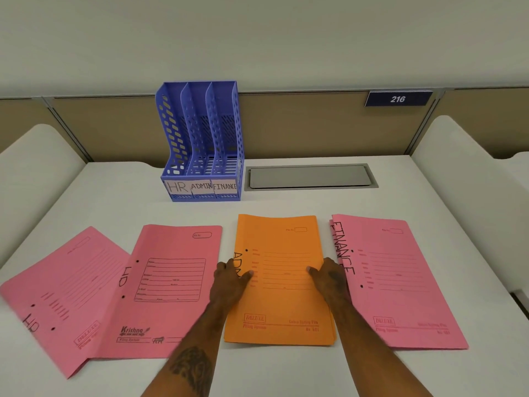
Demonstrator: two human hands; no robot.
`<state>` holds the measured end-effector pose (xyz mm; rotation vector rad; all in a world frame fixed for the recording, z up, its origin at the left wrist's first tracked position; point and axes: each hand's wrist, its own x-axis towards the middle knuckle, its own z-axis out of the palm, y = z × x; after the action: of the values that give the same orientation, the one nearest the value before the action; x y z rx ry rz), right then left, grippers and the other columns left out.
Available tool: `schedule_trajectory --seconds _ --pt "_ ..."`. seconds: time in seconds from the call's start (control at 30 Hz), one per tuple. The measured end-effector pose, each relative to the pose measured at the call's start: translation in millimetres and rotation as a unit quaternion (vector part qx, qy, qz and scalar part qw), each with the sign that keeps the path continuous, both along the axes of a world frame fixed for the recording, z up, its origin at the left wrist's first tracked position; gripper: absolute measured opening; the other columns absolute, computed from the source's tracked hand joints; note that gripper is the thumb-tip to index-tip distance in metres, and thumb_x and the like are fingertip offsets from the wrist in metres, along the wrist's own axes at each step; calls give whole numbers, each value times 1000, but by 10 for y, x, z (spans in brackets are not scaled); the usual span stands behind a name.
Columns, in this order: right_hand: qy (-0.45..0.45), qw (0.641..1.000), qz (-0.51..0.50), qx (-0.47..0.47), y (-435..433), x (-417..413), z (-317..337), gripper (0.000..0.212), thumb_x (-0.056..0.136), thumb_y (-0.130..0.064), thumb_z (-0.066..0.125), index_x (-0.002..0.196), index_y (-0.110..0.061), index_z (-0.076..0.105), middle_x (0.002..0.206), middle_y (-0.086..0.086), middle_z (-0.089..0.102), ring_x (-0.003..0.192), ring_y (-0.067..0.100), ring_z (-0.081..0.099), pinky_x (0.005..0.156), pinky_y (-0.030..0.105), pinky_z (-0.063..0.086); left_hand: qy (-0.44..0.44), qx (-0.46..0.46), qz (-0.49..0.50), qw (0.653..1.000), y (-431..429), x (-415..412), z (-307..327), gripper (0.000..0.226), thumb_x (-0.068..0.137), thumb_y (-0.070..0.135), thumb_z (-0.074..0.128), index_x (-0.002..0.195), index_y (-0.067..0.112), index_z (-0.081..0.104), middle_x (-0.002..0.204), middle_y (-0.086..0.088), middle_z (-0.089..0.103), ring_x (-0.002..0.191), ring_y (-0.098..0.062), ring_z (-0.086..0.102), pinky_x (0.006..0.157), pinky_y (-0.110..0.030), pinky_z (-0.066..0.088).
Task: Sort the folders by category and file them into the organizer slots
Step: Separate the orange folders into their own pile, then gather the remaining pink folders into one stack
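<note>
An orange folder (282, 245) marked ADMIN lies flat in the middle of the white desk. My left hand (230, 279) grips its left edge and my right hand (329, 277) grips its right edge. Two pink folders marked HR lie to the left, one (171, 282) overlapping the far-left one (57, 296). A pink stack marked FINANCE (398, 282) lies to the right. A blue three-slot organizer (200, 144), labelled HR, ADMIN and FINANCE from left to right, stands upright behind the folders, its slots empty.
A grey cable hatch (310, 176) is set into the desk to the right of the organizer. A tan partition (300, 124) with a blue 216 plate (398, 98) closes the back. White side panels (472, 167) rise at both desk sides.
</note>
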<state>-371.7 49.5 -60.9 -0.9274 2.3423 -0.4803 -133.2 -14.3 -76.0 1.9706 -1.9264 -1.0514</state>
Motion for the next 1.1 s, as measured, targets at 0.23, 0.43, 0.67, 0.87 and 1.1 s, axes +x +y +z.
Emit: schedule_trajectory --seconds 0.23,0.43,0.67,0.87,1.1 --pt "111 992 29 54 -13 77 101 50 93 -42 56 128 -8 47 129 12 52 114 26 55 83 32 50 -17 2 -12 1000 -46 43 41 80 89 49 64 151 15 26 147 -14 38 136 -34 38 104 -50 42" --pt "201 972 122 -8 -67 224 105 75 94 -62 36 148 -12 26 152 17 33 138 33 35 106 43 38 -80 -111 -37 990 -60 287 210 89 92 56 56 156 14 12 163 -14 13 148 -35 17 111 -53 35" --pt "270 925 259 -72 -239 650 234 93 77 -79 -8 151 -23 -13 158 17 -18 146 37 -15 114 60 5 -215 -193 -86 954 -21 890 391 94 94 68 34 153 19 -21 160 -10 -30 149 -30 -23 118 -54 -5" --pt "271 907 310 -91 -379 1170 318 86 81 -78 -5 148 -26 -21 157 13 -25 145 34 -20 114 60 2 -253 -199 -71 944 13 1454 499 93 93 71 28 149 22 -27 156 -9 -34 145 -29 -29 114 -53 -16" --pt "254 907 318 -107 -508 1836 341 95 73 -80 -13 149 -23 -17 159 15 -18 146 35 -17 115 59 6 -262 -191 -65 944 -40 2149 483 94 93 71 28 148 22 -30 156 -10 -36 144 -29 -32 113 -52 -20"
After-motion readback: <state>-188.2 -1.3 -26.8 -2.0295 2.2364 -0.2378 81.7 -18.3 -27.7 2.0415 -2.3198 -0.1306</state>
